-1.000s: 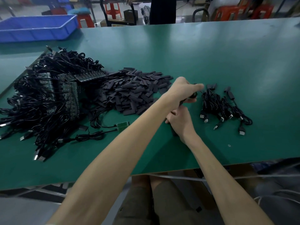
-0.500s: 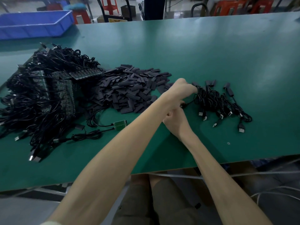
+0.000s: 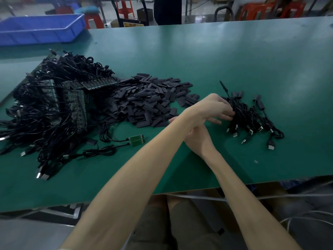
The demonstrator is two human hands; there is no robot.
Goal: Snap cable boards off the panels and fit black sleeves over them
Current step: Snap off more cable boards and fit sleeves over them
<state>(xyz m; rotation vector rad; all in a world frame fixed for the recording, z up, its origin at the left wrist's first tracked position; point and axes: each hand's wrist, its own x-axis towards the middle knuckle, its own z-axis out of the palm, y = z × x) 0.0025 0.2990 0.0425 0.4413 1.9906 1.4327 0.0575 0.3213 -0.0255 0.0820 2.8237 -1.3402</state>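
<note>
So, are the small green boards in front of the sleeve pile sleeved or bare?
Bare. The green boards show exposed green faces with no black sleeve over them, and they lie apart from the sleeve pile.

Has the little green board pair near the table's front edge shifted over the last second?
No. The green board pair lies just on the near side of the sleeve pile, as before.
</note>
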